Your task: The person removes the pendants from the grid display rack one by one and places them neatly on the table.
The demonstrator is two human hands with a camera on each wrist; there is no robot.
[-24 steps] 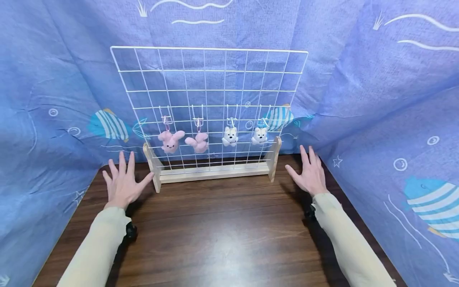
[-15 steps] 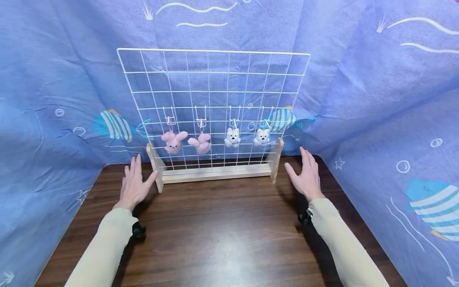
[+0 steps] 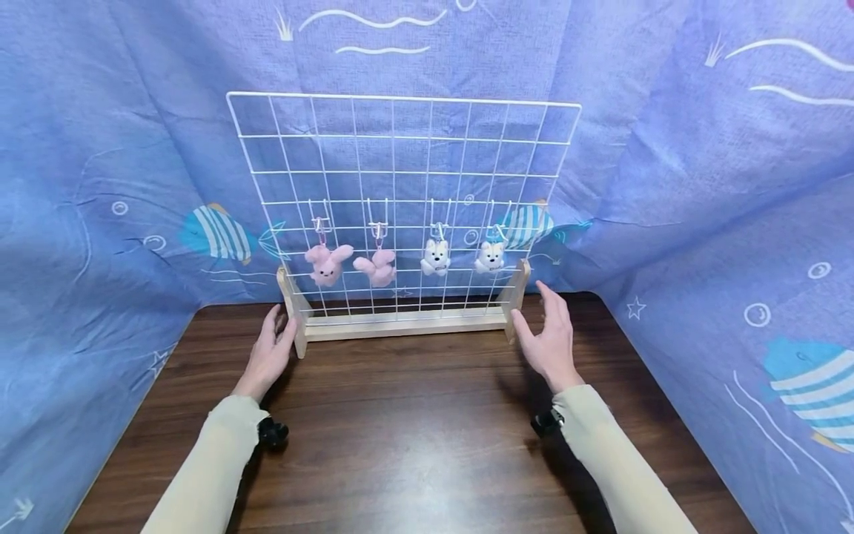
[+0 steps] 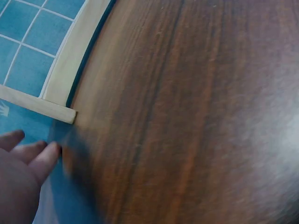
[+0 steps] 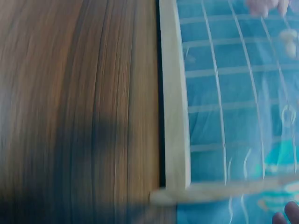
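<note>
A white wire grid rack (image 3: pixel 403 99) stands upright on a pale wooden base (image 3: pixel 407 325) with a foot at each end. From its hooks hang two pink plush bunny keychains (image 3: pixel 325 266) on the left and two white plush dog-like keychains (image 3: pixel 436 257) on the right. My left hand (image 3: pixel 269 354) is beside the left foot, its thumb overlapping it in the head view; the left wrist view shows a gap between fingertips and wood (image 4: pixel 58 115). My right hand (image 3: pixel 551 345), thumb spread from the fingers, is beside the right foot (image 5: pixel 168 196). Neither hand holds anything.
The rack stands near the back of a dark brown wooden table (image 3: pixel 414 415). A blue curtain (image 3: pixel 667 193) with fish prints closes in behind and on both sides. Black wrist devices (image 3: pixel 272 433) sit at both cuffs.
Both hands have moved inward toward the rack's feet, the left to the right and the right to the left. The left fingers have drawn together from a wide spread.
</note>
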